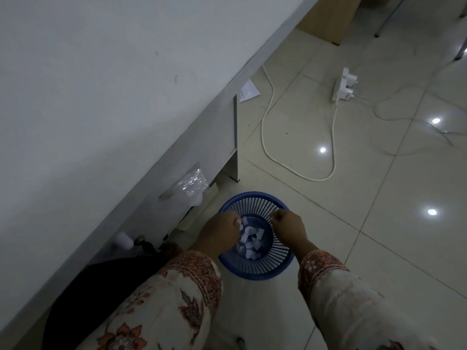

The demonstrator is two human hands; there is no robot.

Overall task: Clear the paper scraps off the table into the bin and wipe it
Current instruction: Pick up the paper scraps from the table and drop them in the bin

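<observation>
Scraps [250, 238] in blue bin [255, 269], both hands above

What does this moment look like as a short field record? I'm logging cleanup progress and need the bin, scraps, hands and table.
bin: blue mesh bin on the tiled floor, beside the table
scraps: white paper scraps lie inside the bin
left hand: left hand over the bin's near-left rim, fingers curled, a scrap at the fingertips
right hand: right hand over the bin's right rim, fingers curled; contents too small to tell
table: white table, no scraps on the visible part
floor: white cable, power strip, loose sheet
</observation>
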